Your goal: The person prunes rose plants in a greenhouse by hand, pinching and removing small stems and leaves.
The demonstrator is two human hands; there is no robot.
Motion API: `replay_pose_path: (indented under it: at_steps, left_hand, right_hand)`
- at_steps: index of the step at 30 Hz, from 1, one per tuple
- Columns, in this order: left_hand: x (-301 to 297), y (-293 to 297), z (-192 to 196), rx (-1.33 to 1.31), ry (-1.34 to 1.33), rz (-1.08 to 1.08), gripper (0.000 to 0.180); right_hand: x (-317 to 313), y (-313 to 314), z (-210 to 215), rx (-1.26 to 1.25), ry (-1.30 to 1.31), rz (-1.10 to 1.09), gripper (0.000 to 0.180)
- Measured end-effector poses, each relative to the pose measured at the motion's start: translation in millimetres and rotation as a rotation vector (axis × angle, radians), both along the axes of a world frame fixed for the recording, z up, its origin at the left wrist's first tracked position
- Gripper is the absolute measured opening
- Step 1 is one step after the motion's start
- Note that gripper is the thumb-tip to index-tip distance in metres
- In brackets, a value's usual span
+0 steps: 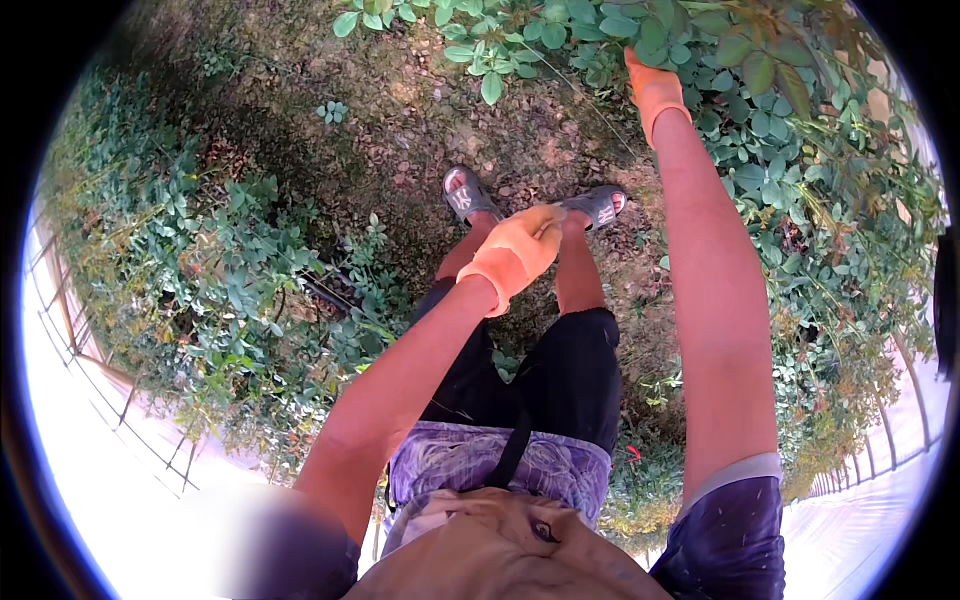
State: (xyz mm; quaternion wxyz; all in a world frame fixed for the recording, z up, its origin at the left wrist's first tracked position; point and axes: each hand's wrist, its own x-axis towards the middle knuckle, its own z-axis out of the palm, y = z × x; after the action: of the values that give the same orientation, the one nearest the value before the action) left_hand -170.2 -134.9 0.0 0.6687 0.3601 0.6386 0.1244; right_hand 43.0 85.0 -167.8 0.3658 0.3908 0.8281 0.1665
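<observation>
My left hand (pixel 520 250), in an orange glove with a paler fingertip area, is held in front of my legs. Its fingers are curled and pressed together; whatever they may hold is too small to make out. My right hand (pixel 655 90), gloved in orange too, reaches far forward to the right into the leafy bush (pixel 770 125). Green leaves (pixel 652 40) cover part of its fingers, which look closed, and what they grip is hidden. A thin, long stem or string (pixel 585 95) runs slantwise beside that hand, apart from my left one.
Brown soil with dry leaf litter (pixel 410 125) forms a path between two rows of plants. Dense bushes (pixel 230 270) line the left side. A dark pipe-like piece (pixel 330 293) lies among them. My feet, in grey slides (pixel 465 195), stand on the path. White sheeting (pixel 100 440) edges both sides.
</observation>
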Motion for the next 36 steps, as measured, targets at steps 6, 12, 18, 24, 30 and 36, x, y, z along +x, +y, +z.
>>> replay_pose_path:
  at_steps: [6, 12, 18, 24, 30, 36]
  left_hand:
    - [-22.6, -61.0, -50.4, -0.144, -0.094, 0.134, 0.031]
    - [-60.0, -90.5, -97.5, -0.178, -0.094, 0.244, 0.030]
    - [-84.6, -97.9, -127.0, -0.177, -0.019, 0.335, 0.029]
    - [-61.1, -48.6, -132.2, -0.121, -0.210, 0.386, 0.033]
    - [-40.8, -29.9, -126.3, -0.179, -0.156, 0.368, 0.037]
    - [-17.7, -35.8, -137.2, -0.196, -0.248, 0.303, 0.037]
  right_hand:
    - [-58.9, 25.0, -46.2, -0.279, 0.274, -0.509, 0.041]
    - [-7.7, 13.8, -118.3, -0.089, 1.634, -1.172, 0.042]
    - [-75.9, -9.4, -52.0, 0.134, 1.186, -1.130, 0.044]
    - [-31.0, -0.5, -57.9, -0.419, 0.028, -0.511, 0.033]
    - [-2.4, 24.9, -26.0, -0.165, 0.010, -0.569, 0.015]
    - [40.9, 68.6, -6.4, 0.108, 0.012, -0.791, 0.015]
